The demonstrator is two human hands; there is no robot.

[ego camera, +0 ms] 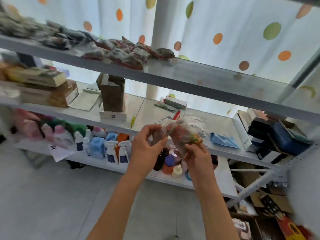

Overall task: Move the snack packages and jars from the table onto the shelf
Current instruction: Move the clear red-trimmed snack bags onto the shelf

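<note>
snack packages (180,135) gripped between left hand (147,149), right hand (197,157)

Head view, tilted down, close before shelf (216,80).

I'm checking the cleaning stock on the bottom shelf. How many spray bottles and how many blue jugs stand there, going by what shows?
White spray bottles: 2
Blue jugs: 2
Total: 4
This covers only the plainly visible ones on the bottom shelf; the blurred pink and white bottles further left are left out.
</note>
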